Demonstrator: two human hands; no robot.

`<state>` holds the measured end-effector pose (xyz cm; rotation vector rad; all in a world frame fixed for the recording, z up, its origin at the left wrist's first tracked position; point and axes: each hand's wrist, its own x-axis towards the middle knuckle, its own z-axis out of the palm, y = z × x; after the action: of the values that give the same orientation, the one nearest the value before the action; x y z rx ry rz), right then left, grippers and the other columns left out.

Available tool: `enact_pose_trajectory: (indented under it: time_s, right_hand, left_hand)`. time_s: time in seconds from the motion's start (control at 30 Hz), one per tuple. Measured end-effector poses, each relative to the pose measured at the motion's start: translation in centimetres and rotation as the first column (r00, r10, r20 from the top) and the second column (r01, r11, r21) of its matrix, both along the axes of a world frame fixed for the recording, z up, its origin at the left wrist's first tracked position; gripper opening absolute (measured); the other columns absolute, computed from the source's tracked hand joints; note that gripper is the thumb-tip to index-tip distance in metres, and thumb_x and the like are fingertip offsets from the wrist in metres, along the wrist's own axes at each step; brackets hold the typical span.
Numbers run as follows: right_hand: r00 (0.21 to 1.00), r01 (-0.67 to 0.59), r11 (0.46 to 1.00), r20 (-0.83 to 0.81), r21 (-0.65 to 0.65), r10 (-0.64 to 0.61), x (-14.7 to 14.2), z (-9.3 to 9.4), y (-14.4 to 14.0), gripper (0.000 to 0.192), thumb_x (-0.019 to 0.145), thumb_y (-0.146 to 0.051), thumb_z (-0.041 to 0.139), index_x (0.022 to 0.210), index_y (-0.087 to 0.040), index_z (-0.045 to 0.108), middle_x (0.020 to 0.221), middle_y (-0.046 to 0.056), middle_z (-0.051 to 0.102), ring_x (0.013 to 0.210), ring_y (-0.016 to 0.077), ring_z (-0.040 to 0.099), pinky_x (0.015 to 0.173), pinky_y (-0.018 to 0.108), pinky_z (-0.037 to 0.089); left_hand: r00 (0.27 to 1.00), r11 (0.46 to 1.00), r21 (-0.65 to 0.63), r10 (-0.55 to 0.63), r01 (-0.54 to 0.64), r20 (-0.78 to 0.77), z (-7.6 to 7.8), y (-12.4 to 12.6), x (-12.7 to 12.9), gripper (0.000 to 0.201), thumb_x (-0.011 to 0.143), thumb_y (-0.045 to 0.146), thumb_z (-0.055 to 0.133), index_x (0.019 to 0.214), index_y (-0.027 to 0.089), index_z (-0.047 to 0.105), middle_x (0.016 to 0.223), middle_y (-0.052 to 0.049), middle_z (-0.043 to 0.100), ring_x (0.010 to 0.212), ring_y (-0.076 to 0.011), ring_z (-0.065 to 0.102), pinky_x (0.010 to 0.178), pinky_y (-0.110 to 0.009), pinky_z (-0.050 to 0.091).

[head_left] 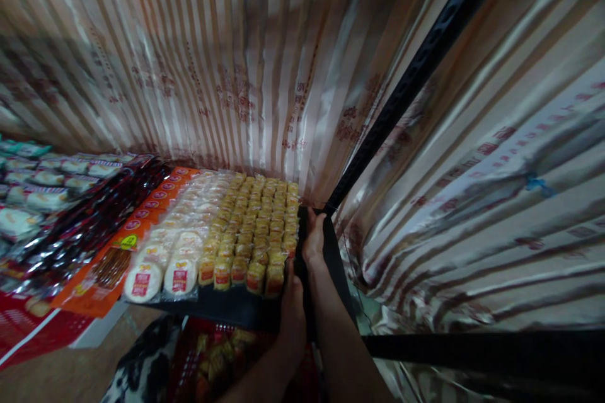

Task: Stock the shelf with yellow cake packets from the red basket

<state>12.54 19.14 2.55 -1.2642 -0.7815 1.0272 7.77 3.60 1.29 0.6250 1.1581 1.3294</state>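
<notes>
Both hands, left hand (pixel 292 308) and right hand (pixel 314 236), grip dark flat shelf (pixel 236 308).

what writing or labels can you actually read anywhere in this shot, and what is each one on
No text reads clearly enough to quote.
Striped satin curtain: columns of reddish printed characters, blurred.
Round white wrapped cakes: red labels, too small.
Small yellow wrapped snack packs: red label bands, unreadable.
Orange flat packets: red oval logos and a yellow-green round sticker, illegible.
The hands, left and right, rest on the dark shelf edge, which shows no print.
</notes>
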Motion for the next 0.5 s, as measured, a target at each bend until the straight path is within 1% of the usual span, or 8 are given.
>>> enact_pose_trajectory:
  time_s: [0.03, 0.07, 0.13, 0.23, 0.33, 0.4, 0.43, 0.5]
  right_hand:
    - [0.997, 0.065, 0.998, -0.051, -0.025, -0.066, 0.1, 0.4, -1.0, 0.076, 0.081, -0.070, 0.019, 0.126, -0.018, 0.052, 0.136, 0.007, 0.049, 0.128, 0.0187, 0.042, 0.108, 0.038, 0.031]
    - [0.988, 0.123, 0.992, -0.088, -0.017, -0.124, 0.1, 0.8, -2.2, 0.073, 0.081, -0.068, 0.025, 0.123, -0.016, 0.054, 0.135, 0.008, 0.050, 0.128, 0.0188, 0.042, 0.109, 0.038, 0.029]
    - [0.975, 0.195, 0.979, -0.120, 0.064, -0.186, 0.0, 1.8, -5.1, 0.065, 0.080, -0.064, 0.036, 0.117, -0.014, 0.058, 0.129, 0.010, 0.055, 0.123, 0.0195, 0.048, 0.107, 0.039, 0.032]
    - [0.978, 0.194, 0.968, -0.105, 0.157, -0.179, -0.4, 3.1, -10.3, 0.054, 0.080, -0.056, 0.044, 0.111, -0.014, 0.059, 0.118, 0.010, 0.061, 0.110, 0.0199, 0.056, 0.096, 0.039, 0.041]
    - [0.983, 0.184, 0.968, -0.040, 0.171, -0.180, -1.3, 3.7, -16.3, 0.044, 0.083, -0.048, 0.044, 0.106, -0.015, 0.060, 0.104, 0.009, 0.064, 0.095, 0.0178, 0.061, 0.081, 0.033, 0.046]
    - [0.986, 0.162, 0.978, 0.020, 0.131, -0.166, -2.1, 3.4, -20.4, 0.040, 0.083, -0.046, 0.044, 0.103, -0.015, 0.060, 0.090, 0.006, 0.066, 0.083, 0.0156, 0.061, 0.071, 0.028, 0.046]
    - [0.987, 0.147, 0.984, 0.044, 0.097, -0.152, -2.6, 2.9, -22.3, 0.038, 0.083, -0.046, 0.045, 0.099, -0.015, 0.061, 0.081, 0.004, 0.065, 0.075, 0.0147, 0.060, 0.065, 0.026, 0.045]
    - [0.991, 0.028, 0.999, 0.131, -0.025, -0.024, -3.6, 1.3, -25.5, 0.038, 0.083, -0.046, 0.044, 0.096, -0.016, 0.063, 0.072, 0.002, 0.064, 0.067, 0.0143, 0.059, 0.062, 0.025, 0.045]
  left_hand:
    - [0.999, 1.000, 0.007, -0.003, 0.003, -0.042, 0.3, -0.1, -0.1, 0.055, 0.089, 0.040, 0.038, 0.137, 0.014, 0.039, 0.150, -0.005, 0.026, 0.139, -0.0169, 0.019, 0.115, -0.029, 0.016]
    - [0.996, 1.000, 0.018, -0.011, 0.012, -0.091, 0.7, -0.3, -0.3, 0.053, 0.090, 0.038, 0.037, 0.136, 0.013, 0.040, 0.149, -0.006, 0.027, 0.139, -0.0166, 0.019, 0.116, -0.029, 0.016]
    - [0.979, 0.998, 0.051, -0.033, 0.044, -0.201, 1.4, -1.0, -0.9, 0.050, 0.089, 0.033, 0.036, 0.135, 0.011, 0.042, 0.147, -0.008, 0.032, 0.138, -0.0166, 0.023, 0.116, -0.031, 0.017]
    - [0.929, 0.990, 0.085, -0.078, 0.116, -0.362, 2.2, -3.4, -2.2, 0.043, 0.086, 0.027, 0.039, 0.125, 0.013, 0.053, 0.136, -0.009, 0.049, 0.129, -0.0180, 0.041, 0.112, -0.034, 0.027]
    - [0.869, 0.981, 0.079, -0.121, 0.180, -0.480, 2.6, -7.1, -4.0, 0.033, 0.083, 0.020, 0.040, 0.107, 0.017, 0.063, 0.111, -0.007, 0.066, 0.105, -0.0172, 0.058, 0.098, -0.034, 0.043]
    - [0.832, 0.973, 0.074, -0.147, 0.219, -0.535, 2.2, -9.6, -5.6, 0.030, 0.081, 0.017, 0.040, 0.098, 0.018, 0.064, 0.099, -0.006, 0.068, 0.094, -0.0160, 0.061, 0.089, -0.031, 0.047]
    - [0.815, 0.969, 0.065, -0.163, 0.238, -0.555, 1.7, -10.7, -6.4, 0.029, 0.080, 0.016, 0.040, 0.095, 0.018, 0.065, 0.095, -0.005, 0.068, 0.091, -0.0157, 0.061, 0.086, -0.030, 0.048]
    - [0.781, 0.967, 0.001, -0.205, 0.255, -0.590, -0.1, -12.4, -8.4, 0.027, 0.080, 0.016, 0.040, 0.091, 0.018, 0.064, 0.093, -0.005, 0.068, 0.090, -0.0156, 0.061, 0.084, -0.029, 0.047]
